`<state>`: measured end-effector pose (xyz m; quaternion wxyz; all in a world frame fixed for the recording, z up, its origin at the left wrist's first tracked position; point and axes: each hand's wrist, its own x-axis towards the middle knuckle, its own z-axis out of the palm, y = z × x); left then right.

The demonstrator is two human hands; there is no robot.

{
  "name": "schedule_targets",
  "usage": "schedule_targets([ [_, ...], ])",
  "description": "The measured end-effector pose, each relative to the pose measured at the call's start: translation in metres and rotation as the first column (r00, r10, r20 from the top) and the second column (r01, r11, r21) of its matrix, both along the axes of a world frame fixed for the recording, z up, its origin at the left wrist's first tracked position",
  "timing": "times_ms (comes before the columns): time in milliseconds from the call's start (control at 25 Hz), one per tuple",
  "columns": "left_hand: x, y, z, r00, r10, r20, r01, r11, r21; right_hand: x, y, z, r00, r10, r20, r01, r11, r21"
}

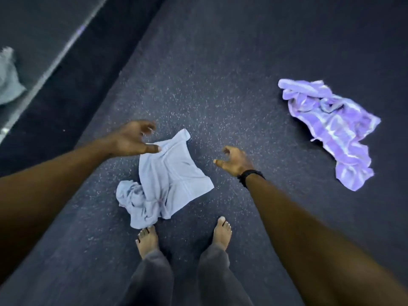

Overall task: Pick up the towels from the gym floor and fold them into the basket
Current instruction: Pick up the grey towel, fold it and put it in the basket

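One grey towel (8, 80), perhaps, cut off left.

Floor (220, 85): I see dark, matt, speckled rubber, grainy.
Pale blue towel (172, 177): I read soft, matt cloth, creased.
Purple towel (333, 129): striped cloth with a slight sheen, as I see it.
Wristband (249, 176): black, matt, to my eye.
Trousers (154, 277): I see grey matt cloth.
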<state>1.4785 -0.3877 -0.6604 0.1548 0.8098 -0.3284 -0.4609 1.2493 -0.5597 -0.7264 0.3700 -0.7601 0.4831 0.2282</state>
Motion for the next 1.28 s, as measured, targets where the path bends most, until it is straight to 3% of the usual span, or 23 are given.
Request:
schedule_targets([
  [200, -0.021, 0.017, -0.171, 0.991, 0.002, -0.130, 0.013, 0.994, 0.111, -0.007, 0.005, -0.185, 0.995, -0.017, -0.094, 0.025, 0.996, 0.087],
  [320, -0.034, 0.032, -0.240, 0.987, 0.029, -0.158, -0.002, 0.986, 0.169, -0.011, 0.020, -0.268, 0.988, 0.029, -0.153, -0.010, 0.992, 0.124],
  [480, -0.033, 0.040, -0.278, 0.987, 0.013, -0.159, 0.018, 0.981, 0.192, -0.015, 0.037, -0.321, 0.974, 0.041, -0.225, -0.026, 0.997, 0.069],
  [600, -0.029, 0.036, -0.273, 0.987, 0.019, -0.157, 0.006, 0.987, 0.161, -0.009, 0.040, -0.307, 0.969, 0.134, -0.208, -0.151, 0.986, -0.068],
  [720, -0.021, 0.024, -0.227, 0.986, 0.060, -0.158, -0.042, 0.993, 0.111, 0.007, 0.031, -0.237, 0.994, 0.042, 0.103, -0.037, 0.998, -0.047],
  [840, -0.006, 0.004, -0.128, 0.992, 0.040, -0.123, -0.039, 0.999, 0.013, 0.036, -0.004, -0.129, 0.949, 0.018, 0.315, 0.002, 0.998, -0.062],
  [1080, 0.041, -0.009, 0.136, 0.990, 0.140, 0.032, -0.131, 0.974, -0.185, 0.133, -0.056, 0.177, 0.850, 0.252, 0.462, -0.149, 0.957, -0.247],
  [1280, 0.085, 0.023, 0.364, 0.928, 0.299, 0.223, -0.201, 0.904, -0.379, 0.209, -0.047, 0.440, 0.683, 0.560, 0.468, -0.376, 0.820, -0.433],
])
